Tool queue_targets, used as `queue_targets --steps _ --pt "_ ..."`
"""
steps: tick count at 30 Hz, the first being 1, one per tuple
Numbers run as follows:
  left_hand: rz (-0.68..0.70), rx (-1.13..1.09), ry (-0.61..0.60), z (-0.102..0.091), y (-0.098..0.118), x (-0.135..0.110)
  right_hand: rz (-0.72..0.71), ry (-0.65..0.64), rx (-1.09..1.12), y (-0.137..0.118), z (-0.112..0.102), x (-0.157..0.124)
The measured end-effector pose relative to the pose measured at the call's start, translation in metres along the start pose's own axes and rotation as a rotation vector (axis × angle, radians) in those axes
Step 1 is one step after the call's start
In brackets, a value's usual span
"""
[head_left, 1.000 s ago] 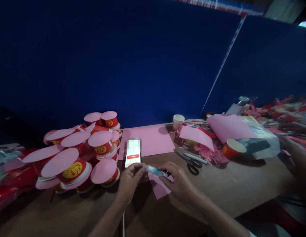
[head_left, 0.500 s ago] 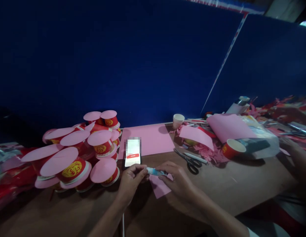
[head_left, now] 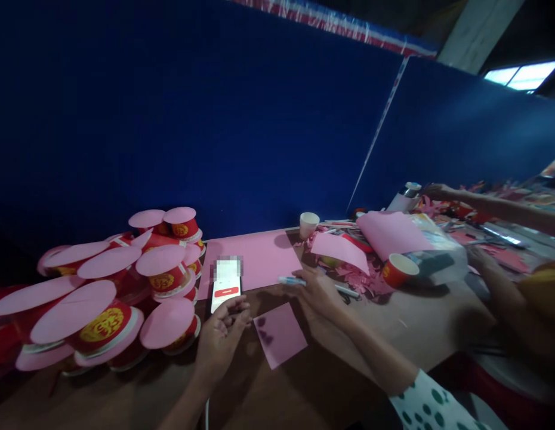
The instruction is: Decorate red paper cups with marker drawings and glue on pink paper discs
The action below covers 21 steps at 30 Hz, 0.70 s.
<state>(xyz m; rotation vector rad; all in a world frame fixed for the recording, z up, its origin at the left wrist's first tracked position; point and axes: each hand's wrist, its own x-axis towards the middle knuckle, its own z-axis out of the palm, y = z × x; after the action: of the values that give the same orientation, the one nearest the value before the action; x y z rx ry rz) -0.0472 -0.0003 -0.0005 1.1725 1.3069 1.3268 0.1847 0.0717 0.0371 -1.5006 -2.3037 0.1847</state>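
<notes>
My right hand (head_left: 321, 291) is closed on a small white-and-blue tube (head_left: 292, 280), low over the table by the near edge of a large pink paper sheet (head_left: 268, 257). Scissors lie largely hidden behind that hand. At the near end of a lit phone (head_left: 226, 289), my left hand (head_left: 221, 334) has its fingers curled and thumb drawn in; what they pinch, if anything, is not visible. A small pink paper square (head_left: 281, 334) rests flat between the hands, with dark shadows on its left side.
Stacked red paper cups with pink discs (head_left: 110, 263) fill the left. On the right are a white cup (head_left: 309, 224), a red cup (head_left: 400, 270), pink paper (head_left: 391, 233) and shredded paper. A co-worker's arms (head_left: 496, 206) reach in. A blue partition (head_left: 215, 119) stands behind.
My hands have moved apart. The right one carried the tube up and away from the left, over the scissors. The pink square now shows whole. My view has shifted to the right.
</notes>
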Motion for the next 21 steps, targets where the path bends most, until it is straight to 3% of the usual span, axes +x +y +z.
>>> queue_targets --steps 3,9,14,21 --pt "0.056 0.141 -0.019 0.001 -0.002 -0.003 0.130 0.025 -0.196 0.021 0.001 0.018" --pt "0.216 0.369 -0.095 0.004 -0.001 -0.007 0.326 0.030 -0.343 0.043 0.016 0.043" --pt "0.300 0.486 -0.151 0.003 -0.004 -0.008 0.357 -0.023 -0.400 0.047 0.025 0.052" --pt "0.310 0.520 -0.193 0.003 -0.005 -0.007 0.305 -0.091 -0.425 0.048 0.018 0.054"
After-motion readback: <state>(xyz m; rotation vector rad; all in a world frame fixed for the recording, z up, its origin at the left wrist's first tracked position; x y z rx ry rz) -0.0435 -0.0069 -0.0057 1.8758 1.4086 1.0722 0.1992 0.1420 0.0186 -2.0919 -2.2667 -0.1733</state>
